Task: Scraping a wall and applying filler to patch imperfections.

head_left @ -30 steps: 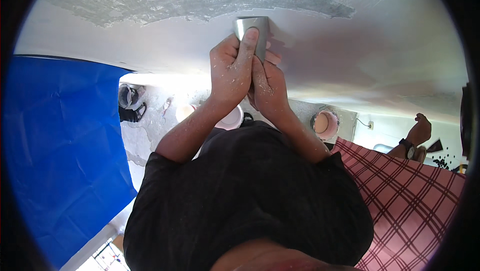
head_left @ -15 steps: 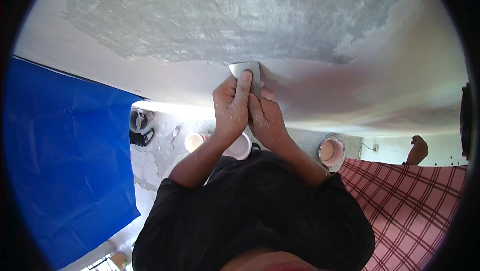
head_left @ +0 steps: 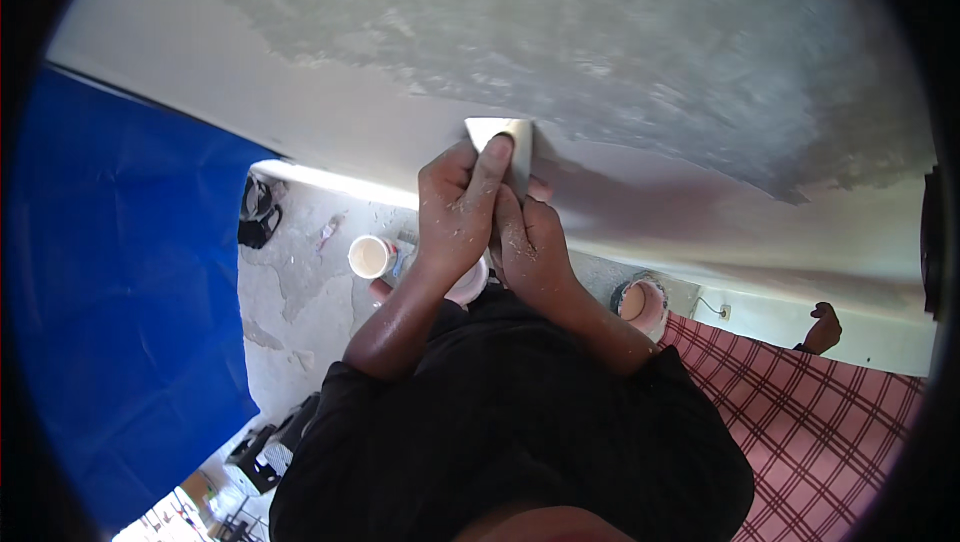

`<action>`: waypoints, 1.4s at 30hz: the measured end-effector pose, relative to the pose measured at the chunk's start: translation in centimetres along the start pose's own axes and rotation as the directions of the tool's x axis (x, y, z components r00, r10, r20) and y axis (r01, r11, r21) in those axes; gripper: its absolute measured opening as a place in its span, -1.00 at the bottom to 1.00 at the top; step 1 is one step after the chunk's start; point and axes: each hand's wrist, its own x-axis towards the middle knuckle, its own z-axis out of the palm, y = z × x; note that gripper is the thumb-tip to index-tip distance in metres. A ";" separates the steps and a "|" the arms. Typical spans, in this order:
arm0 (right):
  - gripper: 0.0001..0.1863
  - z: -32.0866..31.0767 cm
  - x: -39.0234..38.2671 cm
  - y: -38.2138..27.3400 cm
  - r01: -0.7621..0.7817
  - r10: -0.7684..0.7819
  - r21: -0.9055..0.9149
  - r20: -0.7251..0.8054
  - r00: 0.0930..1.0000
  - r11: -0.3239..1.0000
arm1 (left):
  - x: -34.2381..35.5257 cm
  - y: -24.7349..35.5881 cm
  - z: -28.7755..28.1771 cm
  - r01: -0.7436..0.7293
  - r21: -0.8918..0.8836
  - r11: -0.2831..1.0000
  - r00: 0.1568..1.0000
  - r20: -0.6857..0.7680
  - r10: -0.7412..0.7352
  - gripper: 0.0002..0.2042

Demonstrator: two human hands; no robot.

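Observation:
A putty knife [head_left: 522, 154] with a pale metal blade is held up against the wall, its blade edge by the lower border of a rough grey patch [head_left: 560, 52]. My left hand [head_left: 452, 212] is closed on it, with the thumb pressed flat on the blade. My right hand [head_left: 537, 250] is closed just below, around the handle, which the fingers mostly hide. Pale specks dot both hands. Around the grey patch the wall [head_left: 330, 117] looks smooth and whitish.
A blue sheet [head_left: 130, 282] hangs at left; pink plaid cloth [head_left: 800, 422] lies at right. On the floor stand a small white tub [head_left: 372, 258], a bucket [head_left: 642, 306] and another container [head_left: 470, 285] partly behind my arm. Dark footwear [head_left: 259, 217] lies farther left. Another person's hand [head_left: 823, 328] shows at right.
The view has tilted, so the wall's lower edge and patch border now slope down to the right. Both hands keep their grip on the putty knife at the wall.

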 end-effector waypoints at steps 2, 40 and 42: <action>-0.71 0.8 -0.3 0.7 -0.093 0.095 0.045 -0.040 0.995 0.995 | -0.4 1.1 -0.4 0.033 0.009 0.999 0.999 0.004 -0.033 -0.68; -0.54 15.6 5.9 -3.4 -0.146 0.196 0.164 -0.353 0.915 0.976 | 6.2 3.2 -13.4 -0.062 -0.047 0.997 0.985 0.160 0.069 -0.61; -0.55 16.3 5.9 -3.3 -0.115 0.147 0.107 -0.375 0.915 0.988 | 6.0 4.2 -14.1 -0.067 -0.052 0.996 0.986 0.147 0.074 -0.61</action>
